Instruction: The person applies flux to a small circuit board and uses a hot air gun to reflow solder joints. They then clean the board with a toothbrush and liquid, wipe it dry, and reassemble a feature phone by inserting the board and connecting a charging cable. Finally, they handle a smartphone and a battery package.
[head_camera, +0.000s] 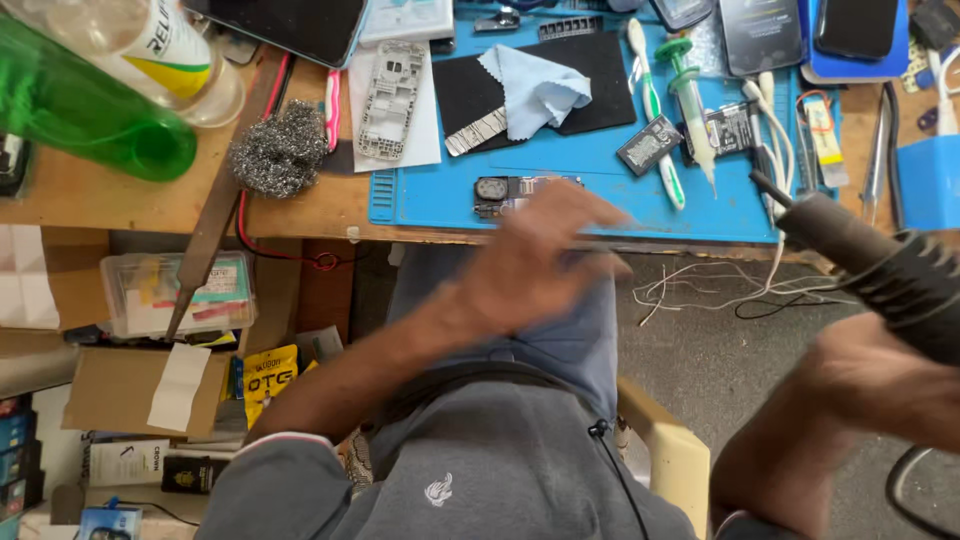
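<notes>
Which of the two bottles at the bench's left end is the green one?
The green translucent plastic bottle lying along the left edge. The clear plastic bottle with a white and yellow label lies just above it, nearer the top of the view.

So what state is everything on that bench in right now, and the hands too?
Left hand: blurred, over the mat's near edge; a thin tool seems held, unclear.
Right hand: wrapped around the hot-air gun, nozzle pointing at the mat.
Circuit board: bare, flat on the blue mat.
Cloth: crumpled on the black pad.
Phone frame: empty, lying flat.
Green bottle: on its side.
Steel wool: bunched up.
</notes>
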